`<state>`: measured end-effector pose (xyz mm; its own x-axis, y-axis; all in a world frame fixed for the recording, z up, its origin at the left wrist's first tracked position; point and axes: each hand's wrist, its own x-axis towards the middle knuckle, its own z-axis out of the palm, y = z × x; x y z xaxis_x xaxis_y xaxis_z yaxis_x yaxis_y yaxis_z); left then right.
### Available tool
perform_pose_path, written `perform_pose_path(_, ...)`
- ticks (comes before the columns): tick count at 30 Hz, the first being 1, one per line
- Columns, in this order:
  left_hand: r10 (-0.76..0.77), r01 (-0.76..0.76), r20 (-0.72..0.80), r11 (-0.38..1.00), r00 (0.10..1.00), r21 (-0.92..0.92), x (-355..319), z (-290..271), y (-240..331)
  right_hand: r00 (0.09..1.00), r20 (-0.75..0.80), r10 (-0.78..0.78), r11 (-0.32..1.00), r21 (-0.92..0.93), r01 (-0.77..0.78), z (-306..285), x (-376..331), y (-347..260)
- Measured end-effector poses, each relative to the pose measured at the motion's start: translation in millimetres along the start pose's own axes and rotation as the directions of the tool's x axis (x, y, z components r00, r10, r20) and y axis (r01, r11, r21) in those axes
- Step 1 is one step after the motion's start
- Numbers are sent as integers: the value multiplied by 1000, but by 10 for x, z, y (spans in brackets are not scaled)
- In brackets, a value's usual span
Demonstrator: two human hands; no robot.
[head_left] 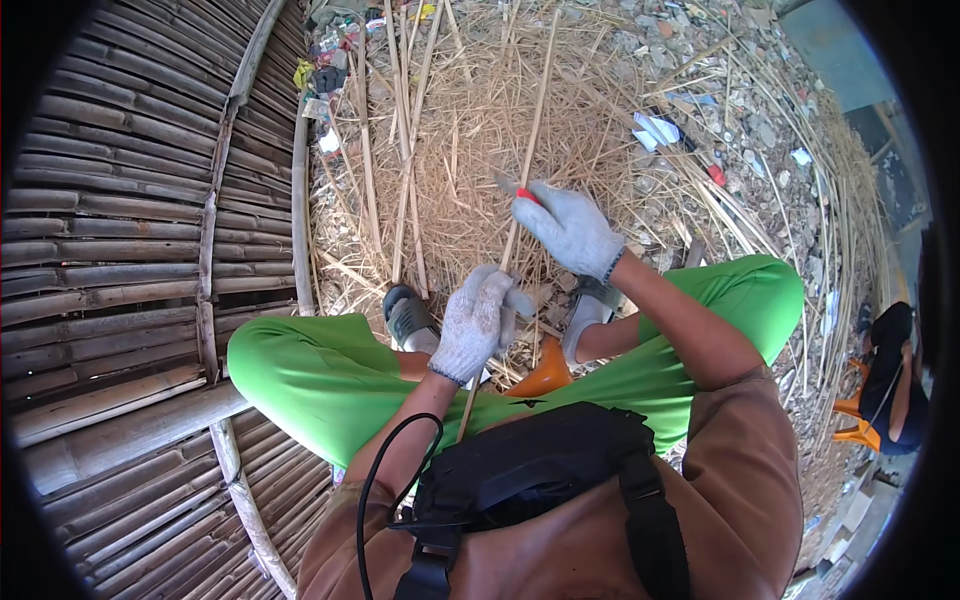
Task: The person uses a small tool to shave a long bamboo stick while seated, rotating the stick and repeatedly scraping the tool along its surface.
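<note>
Outdoors, on ground [700, 110] littered with straw and cut canes. Left hand [476, 322] clenched round lower cane [528, 150]; right hand [572, 230] pinching red-handled knife [518, 191] against it. Light, stiff, splintery: best gripped near cut.

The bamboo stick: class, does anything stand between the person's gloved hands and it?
Nothing visible does. The left hand is already wrapped around the bamboo stick, and the right hand holds a red-handled knife against it higher up.
</note>
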<state>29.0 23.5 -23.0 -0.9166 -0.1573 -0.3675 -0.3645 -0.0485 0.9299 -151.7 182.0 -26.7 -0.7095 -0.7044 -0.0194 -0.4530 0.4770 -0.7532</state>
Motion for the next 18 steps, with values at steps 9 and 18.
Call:
perform_pose_path(9,-19,24,-122,999,992,42,159,44,-166,991,112,-71,981,-172,90,210,-322,26)
perform_pose_path(18,235,-194,-203,960,951,203,194,-4,-422,979,197,-61,949,-293,118,251,-426,-87)
